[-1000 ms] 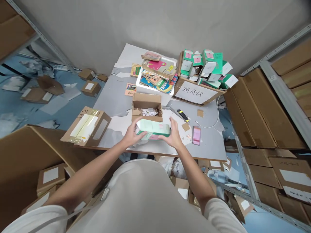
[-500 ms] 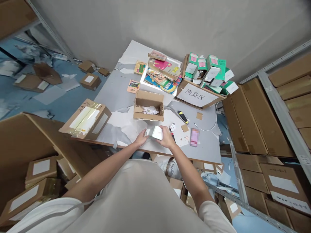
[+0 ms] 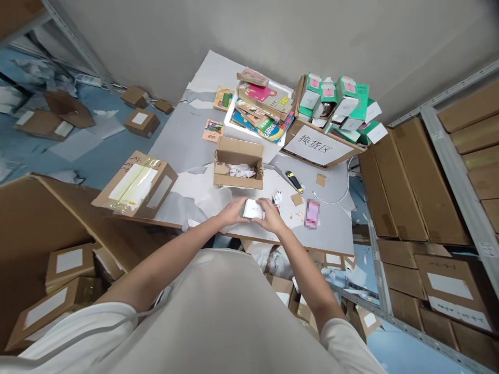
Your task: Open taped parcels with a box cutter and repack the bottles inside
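the small white-ended box [image 3: 253,209] is between the two hands, just in from the middle of the near edge of the table [image 3: 336,224]; whether it rests there or is held above cannot be told. the left hand [image 3: 233,212] grips one side and the right hand [image 3: 270,215] the other. an even, light squeeze from both sides should keep it steady without denting its walls. palms turn inward, fingers curled about it. just beyond sits the open carton [image 3: 238,182] with crumpled paper [image 3: 242,171]; the taped carton [image 3: 142,184] sits at the near left corner.
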### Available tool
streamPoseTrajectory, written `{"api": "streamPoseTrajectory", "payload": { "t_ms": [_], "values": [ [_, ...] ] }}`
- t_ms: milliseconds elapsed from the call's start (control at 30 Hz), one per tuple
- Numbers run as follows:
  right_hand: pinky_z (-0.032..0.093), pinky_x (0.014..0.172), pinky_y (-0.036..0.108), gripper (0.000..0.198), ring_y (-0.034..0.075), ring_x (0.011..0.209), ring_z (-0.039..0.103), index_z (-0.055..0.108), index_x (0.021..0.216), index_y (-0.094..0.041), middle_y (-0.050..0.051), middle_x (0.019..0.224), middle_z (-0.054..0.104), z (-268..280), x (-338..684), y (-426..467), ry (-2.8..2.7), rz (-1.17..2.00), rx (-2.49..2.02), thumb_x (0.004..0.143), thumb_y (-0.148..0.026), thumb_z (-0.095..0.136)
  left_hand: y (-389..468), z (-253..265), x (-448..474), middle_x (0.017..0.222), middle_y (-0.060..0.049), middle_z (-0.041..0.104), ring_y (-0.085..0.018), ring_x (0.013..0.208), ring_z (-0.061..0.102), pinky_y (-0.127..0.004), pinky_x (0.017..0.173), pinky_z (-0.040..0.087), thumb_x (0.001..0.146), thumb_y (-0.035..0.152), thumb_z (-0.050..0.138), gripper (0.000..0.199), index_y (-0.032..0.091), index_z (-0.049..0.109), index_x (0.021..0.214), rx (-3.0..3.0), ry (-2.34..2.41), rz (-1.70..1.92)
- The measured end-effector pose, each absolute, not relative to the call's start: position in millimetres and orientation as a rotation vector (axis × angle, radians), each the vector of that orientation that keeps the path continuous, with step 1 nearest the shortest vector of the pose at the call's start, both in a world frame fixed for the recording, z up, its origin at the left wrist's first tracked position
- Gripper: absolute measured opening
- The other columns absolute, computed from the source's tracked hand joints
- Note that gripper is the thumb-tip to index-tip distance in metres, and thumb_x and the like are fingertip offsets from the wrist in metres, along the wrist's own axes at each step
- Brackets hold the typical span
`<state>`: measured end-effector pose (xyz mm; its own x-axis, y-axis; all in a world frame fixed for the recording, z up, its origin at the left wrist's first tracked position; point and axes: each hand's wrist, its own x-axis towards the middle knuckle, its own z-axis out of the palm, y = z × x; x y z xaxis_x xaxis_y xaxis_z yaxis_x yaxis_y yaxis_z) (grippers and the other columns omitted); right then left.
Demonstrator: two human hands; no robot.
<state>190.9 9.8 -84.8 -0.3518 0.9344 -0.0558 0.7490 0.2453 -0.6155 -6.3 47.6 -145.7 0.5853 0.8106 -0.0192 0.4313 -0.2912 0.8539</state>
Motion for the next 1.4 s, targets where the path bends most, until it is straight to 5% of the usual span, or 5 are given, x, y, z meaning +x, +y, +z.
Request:
{"api": "streamPoseTrajectory", "payload": {
  "t_ms": [300, 833, 1100, 1267, 1400],
  "values": [
    [0.039, 0.105, 0.044, 0.069, 0.029, 0.129, 0.043, 0.044, 0.131, -0.016, 0.018, 0.139, 0.039, -79, 193, 12, -2.184, 0.887, -1.628, 0.071, -0.03, 0.075, 47, -150, -3, 0.12, -0.013, 0.057, -0.033, 0.113, 0.056, -0.045, 0.093, 0.045, 0.057, 0.041, 0.082, 0.079, 0.019, 0.044, 0.124, 1.996, 0.988, 0.543],
    [0.047, 0.09, 0.041, 0.057, 0.025, 0.108, 0.053, 0.043, 0.116, -0.016, 0.013, 0.115, 0.051, -82, 193, 15, -2.171, 0.893, -1.619, 0.068, -0.027, 0.073, 46, -150, 0, 0.117, -0.012, 0.057, -0.032, 0.112, 0.056, -0.043, 0.091, 0.047, 0.057, 0.043, 0.082, 0.075, 0.019, 0.045, 0.118, 2.023, 1.0, 0.548],
    [0.028, 0.111, 0.054, 0.016, 0.027, 0.131, 0.043, 0.058, 0.098, -0.017, 0.016, 0.127, 0.056, -84, 190, -28, -2.432, 0.506, -1.348, 0.086, -0.027, 0.055, 58, -154, -2, 0.118, -0.014, 0.057, -0.03, 0.11, 0.058, -0.045, 0.092, 0.048, 0.065, 0.033, 0.073, 0.067, 0.016, 0.044, 0.123, 1.962, 0.988, 0.597],
    [0.036, 0.109, 0.051, 0.023, 0.025, 0.131, 0.043, 0.064, 0.099, -0.018, 0.014, 0.132, 0.054, -110, 193, -46, -2.279, 0.463, -1.565, 0.091, -0.02, 0.043, 56, -146, -16, 0.139, -0.019, 0.045, -0.034, 0.128, 0.046, -0.047, 0.104, 0.041, 0.065, 0.029, 0.069, 0.088, 0.014, 0.029, 0.142, 2.048, 0.838, 0.484],
    [0.041, 0.105, 0.046, 0.026, 0.025, 0.125, 0.048, 0.062, 0.109, -0.017, 0.016, 0.126, 0.056, -114, 192, -39, -2.217, 0.409, -1.582, 0.089, -0.015, 0.045, 48, -128, -16, 0.149, -0.019, 0.032, -0.033, 0.138, 0.033, -0.047, 0.11, 0.034, 0.07, 0.045, 0.07, 0.094, 0.016, 0.024, 0.147, 2.167, 0.809, 0.585]
  ]
}}
